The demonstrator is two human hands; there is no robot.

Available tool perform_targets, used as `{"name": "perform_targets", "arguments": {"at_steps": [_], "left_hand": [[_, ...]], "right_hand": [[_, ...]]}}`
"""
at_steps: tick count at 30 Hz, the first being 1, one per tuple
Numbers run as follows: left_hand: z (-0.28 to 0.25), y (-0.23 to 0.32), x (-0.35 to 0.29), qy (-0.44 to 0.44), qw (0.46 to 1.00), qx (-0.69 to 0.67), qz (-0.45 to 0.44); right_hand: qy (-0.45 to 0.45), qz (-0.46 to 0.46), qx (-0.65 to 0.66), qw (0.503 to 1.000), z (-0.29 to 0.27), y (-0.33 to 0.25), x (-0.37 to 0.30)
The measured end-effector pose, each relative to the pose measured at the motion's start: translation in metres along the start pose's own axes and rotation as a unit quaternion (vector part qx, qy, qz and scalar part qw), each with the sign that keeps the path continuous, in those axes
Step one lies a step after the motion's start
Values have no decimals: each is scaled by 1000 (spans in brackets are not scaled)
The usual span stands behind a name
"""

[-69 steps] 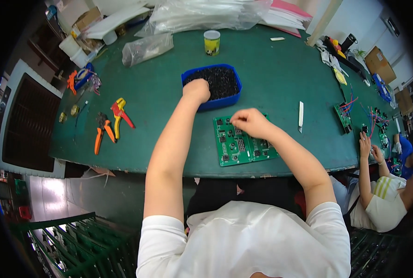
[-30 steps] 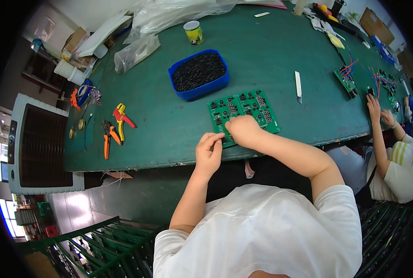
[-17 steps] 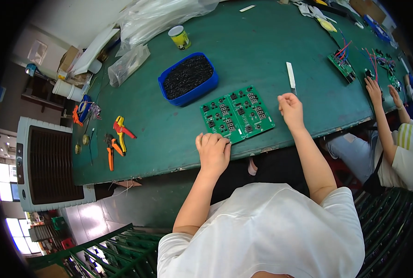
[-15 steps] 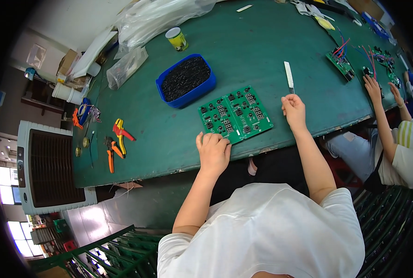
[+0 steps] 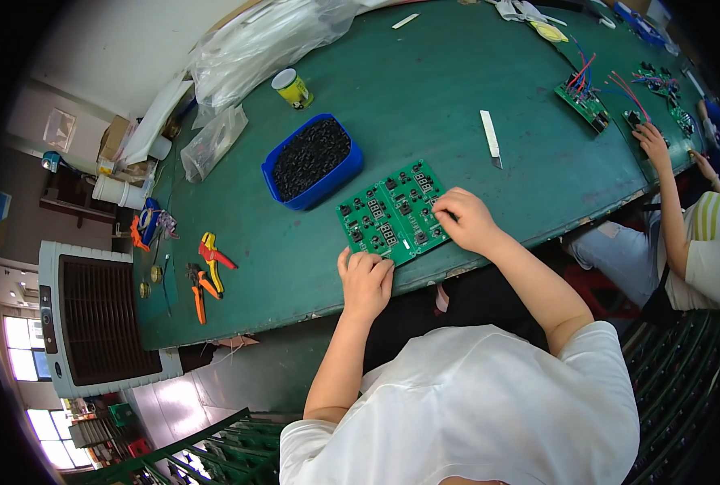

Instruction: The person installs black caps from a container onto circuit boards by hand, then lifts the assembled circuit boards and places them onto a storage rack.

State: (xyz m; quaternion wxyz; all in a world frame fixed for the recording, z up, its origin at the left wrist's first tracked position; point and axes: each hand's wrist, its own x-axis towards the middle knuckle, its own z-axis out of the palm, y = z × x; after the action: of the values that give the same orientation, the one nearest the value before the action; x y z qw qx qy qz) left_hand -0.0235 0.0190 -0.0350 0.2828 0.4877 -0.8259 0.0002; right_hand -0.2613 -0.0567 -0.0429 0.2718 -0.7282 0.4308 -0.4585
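The green surface is spreading before me, and I am working at its near edge. Here the green circuit board is lying flat, its near-left corner almost at this edge. The blue tub is standing farther in, beyond the board and toward the left edge of the surface, so it is not disturbing my work.

My left hand is resting at the near-left corner of the board, with fingers bent and close together and the thumb lying a little apart. I cannot tell if this grip is pinching the board or only touching it. My right hand is meeting the right side of the board, with thumb and first finger drawn close; whether this grip is pinching some small thing, I cannot tell.

For good work, I think, the left hand should be giving a calm hold, without bending the board or pushing it over the near edge. The right fingertips should be pressing lightly, straight down, with the wrist not leaning on the digit displays. The knife is lying farther in, its blade pointing toward the near edge, so I should be minding my knuckles there.
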Motion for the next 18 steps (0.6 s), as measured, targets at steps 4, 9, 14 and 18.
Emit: {"name": "perform_targets", "arguments": {"at_steps": [4,9,14,18], "left_hand": [[6,-1,-2,27,999,-10,17],[7,-3,-5,46,998,-26,38],[10,-10,-14,41,997,-6,61],[9,-12,-13,30,996,-1,88]], "right_hand": [[-66,-98,-126,985,5,-4,8],[-77,-75,-126,986,12,2,7],[-82,-50,-133,986,13,0,9],[-101,-57,-118,986,15,5,10]]}}
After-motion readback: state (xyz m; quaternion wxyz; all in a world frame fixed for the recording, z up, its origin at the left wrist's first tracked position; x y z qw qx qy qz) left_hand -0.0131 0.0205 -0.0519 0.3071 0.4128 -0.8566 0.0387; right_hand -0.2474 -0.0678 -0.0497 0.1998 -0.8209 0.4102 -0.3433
